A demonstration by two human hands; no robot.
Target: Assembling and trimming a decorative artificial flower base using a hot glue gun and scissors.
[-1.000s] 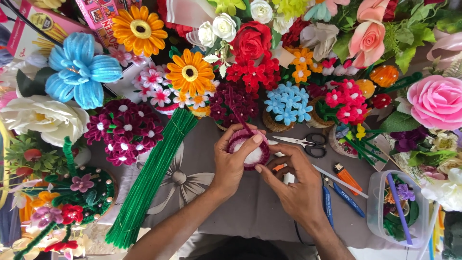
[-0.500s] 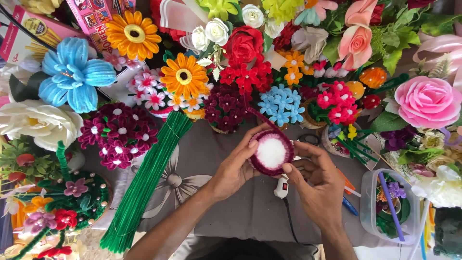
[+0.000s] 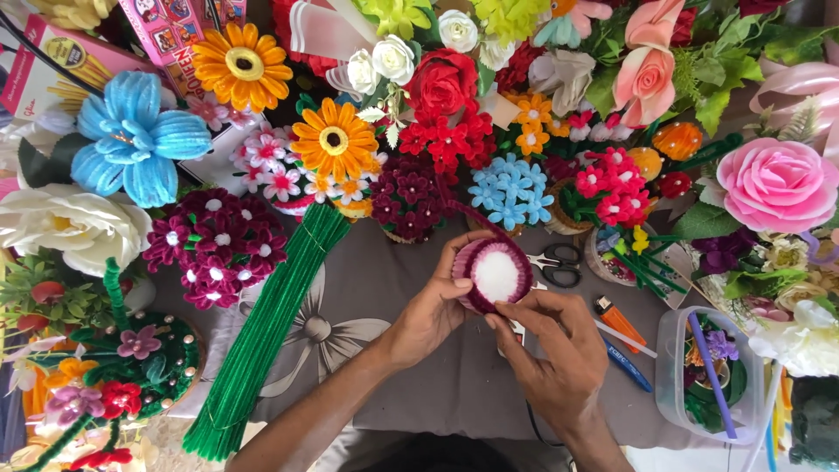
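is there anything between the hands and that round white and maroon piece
Nothing visible. The left hand already grips the round white-and-maroon piece from its left side, and the right hand touches its lower edge from below. The scissors lie behind it on the grey cloth.

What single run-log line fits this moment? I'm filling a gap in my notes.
left hand: holds round white ball wrapped in maroon fuzzy wire | right hand: fingertips under ball | bundle of green fuzzy stems: lying left

Craft worktable crowded with handmade flowers (image 3: 332, 140) and green pipe cleaners (image 3: 262, 341).
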